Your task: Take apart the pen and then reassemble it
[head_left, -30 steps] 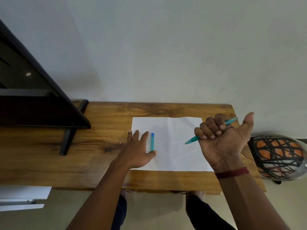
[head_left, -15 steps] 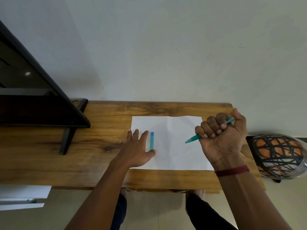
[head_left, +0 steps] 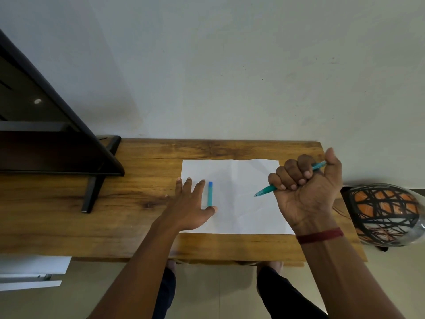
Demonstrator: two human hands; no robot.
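A teal pen body [head_left: 264, 191] sticks out of my right hand [head_left: 305, 192], which is closed in a fist around it above the right side of a white paper sheet [head_left: 236, 210]. The pen's tip points left and down; its rear end shows by my thumb. A teal pen cap [head_left: 210, 193] with a blue top lies on the sheet's left part. My left hand [head_left: 190, 206] rests flat on the wooden table [head_left: 138, 192], fingers spread, thumb touching the near end of the cap.
A black monitor on a stand [head_left: 46, 139] fills the table's left. A helmet with an orange and black pattern [head_left: 386, 212] sits beyond the table's right edge. A pale wall rises behind. My knees show under the near edge.
My right thumb, first stretched out, has folded down onto the pen's rear end. The left hand and cap have stayed in place.
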